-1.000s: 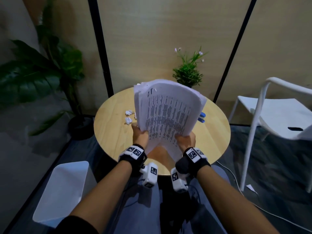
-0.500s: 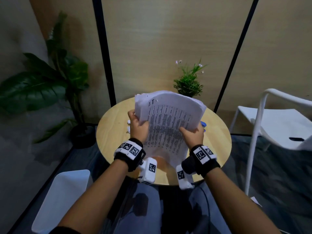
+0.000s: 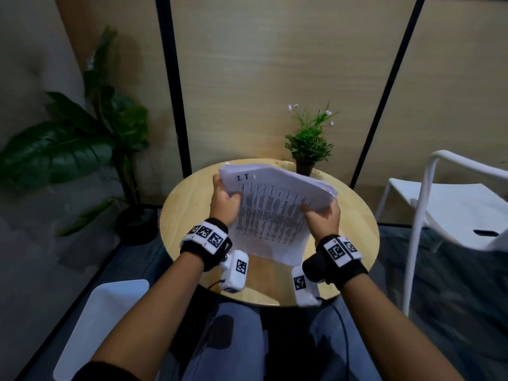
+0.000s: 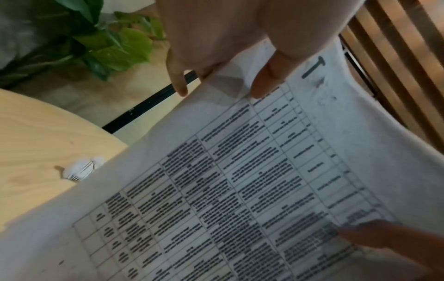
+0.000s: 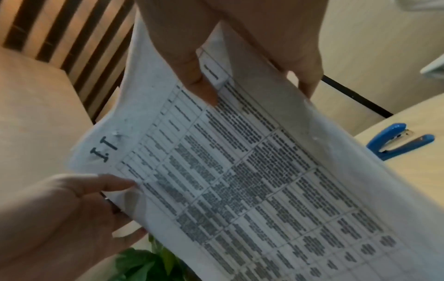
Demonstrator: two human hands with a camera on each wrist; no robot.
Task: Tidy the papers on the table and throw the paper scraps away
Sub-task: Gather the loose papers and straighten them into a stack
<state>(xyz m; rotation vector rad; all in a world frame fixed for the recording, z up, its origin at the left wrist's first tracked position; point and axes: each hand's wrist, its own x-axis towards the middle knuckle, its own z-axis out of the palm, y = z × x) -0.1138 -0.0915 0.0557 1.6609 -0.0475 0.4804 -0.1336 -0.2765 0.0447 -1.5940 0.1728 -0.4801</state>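
On the floor at our far left stands a white bin, and we see nothing in it from here, though most of its inside is out of view. Moving right, the round wooden table carries one crumpled paper scrap, lying just beside the lower left edge of the sheets we hold; we judge that the throwing-away part has not been done for this one at least. Whether other scraps lie behind the sheets we cannot tell.

Our left hand grips the left edge of the stack of papers, thumb on the printed face and fingers behind. The stack is lifted over the middle of the table, tilted toward us, its near edge low by the tabletop; whether it touches the wood we cannot tell. The sheets look gathered into one bundle, yet the far corners fan a little, so we judge the squaring-up is partly done.

Our right hand pinches the right edge the same way. Beyond it, a blue stapler lies on the table, partly hidden by the stack.

What is left, as we judge it: even the edges, set the stack down, bin the scrap.
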